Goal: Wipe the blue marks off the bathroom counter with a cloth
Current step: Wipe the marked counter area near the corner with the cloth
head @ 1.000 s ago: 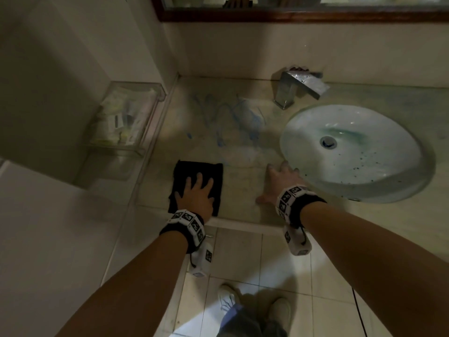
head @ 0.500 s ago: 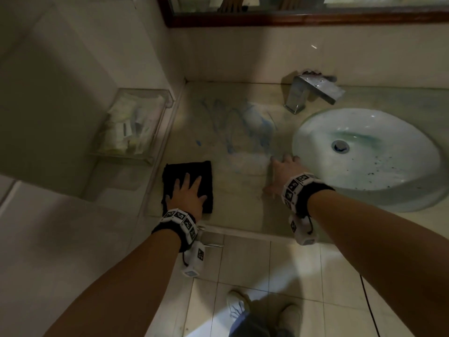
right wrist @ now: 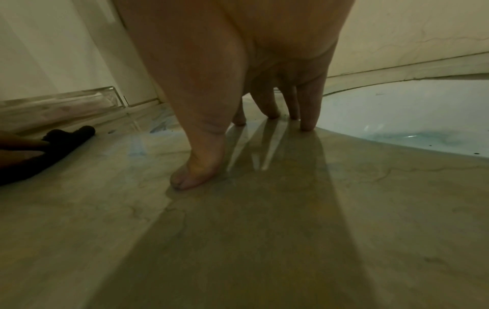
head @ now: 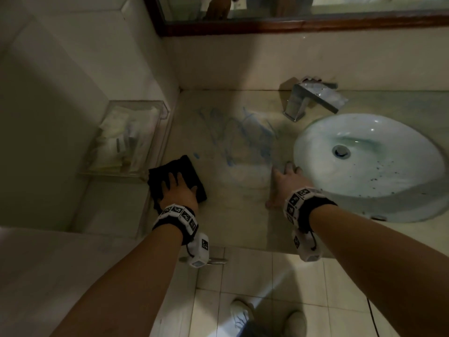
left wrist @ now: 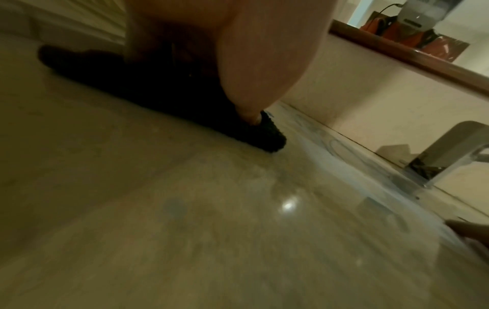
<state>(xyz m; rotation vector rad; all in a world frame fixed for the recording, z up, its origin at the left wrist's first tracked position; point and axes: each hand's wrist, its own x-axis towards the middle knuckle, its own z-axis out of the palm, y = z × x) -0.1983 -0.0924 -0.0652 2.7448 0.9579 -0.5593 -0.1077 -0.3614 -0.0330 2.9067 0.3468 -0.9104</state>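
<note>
A black cloth (head: 178, 167) lies flat on the pale counter (head: 233, 220) near its left edge. My left hand (head: 178, 190) presses on it with straight, spread fingers; the thumb (left wrist: 251, 83) pins the cloth's (left wrist: 267, 135) near corner. Blue scribbled marks (head: 245, 135) cover the counter beyond the cloth, up toward the faucet. My right hand (head: 285, 183) rests flat on the bare counter beside the sink rim, its fingertips (right wrist: 307, 123) and thumb touching the surface. The cloth (right wrist: 63, 142) sits off to its left.
A round white sink (head: 371, 164) with blue stains and dark specks fills the right. A chrome faucet (head: 311, 98) stands behind it. A clear tray (head: 128, 139) of toiletries sits left of the counter, against the wall. A mirror frame (head: 291, 23) runs above.
My left hand has slid the cloth forward and left along the counter, turning it slightly, so that it lies closer to the blue marks. The right hand stays planted by the sink.
</note>
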